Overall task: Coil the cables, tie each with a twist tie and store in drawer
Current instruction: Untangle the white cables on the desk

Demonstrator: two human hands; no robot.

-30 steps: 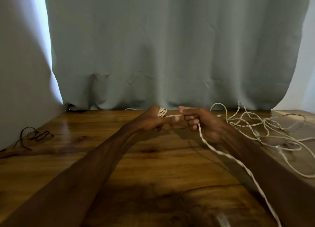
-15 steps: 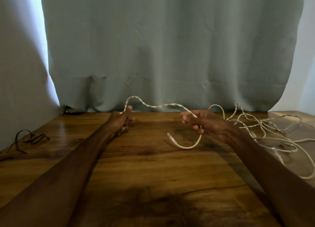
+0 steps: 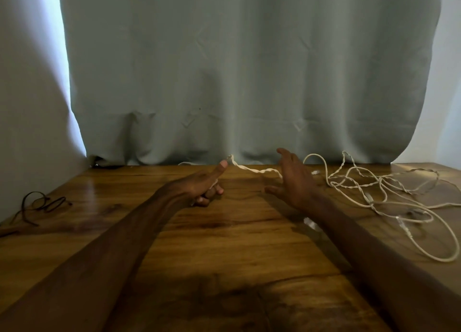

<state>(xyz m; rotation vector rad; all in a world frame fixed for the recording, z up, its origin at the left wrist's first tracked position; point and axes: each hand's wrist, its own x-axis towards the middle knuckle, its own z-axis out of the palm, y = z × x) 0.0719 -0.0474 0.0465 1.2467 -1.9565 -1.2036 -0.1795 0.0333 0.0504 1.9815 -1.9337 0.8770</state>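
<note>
Your left hand curls round a twisted white cable near the middle of the wooden table, thumb raised, the strand looping past the thumb tip; the cable runs right to your right hand, fingers spread and straight, gripping nothing, any contact with the strand hidden; beyond it the rest of the cable sprawls in a loose tangle toward the table's right edge; a dark cable lies at the left edge; a grey curtain hangs behind the far edge.

table: wooden table | back: grey-green curtain hanging to its far edge | left: pale wall
</note>
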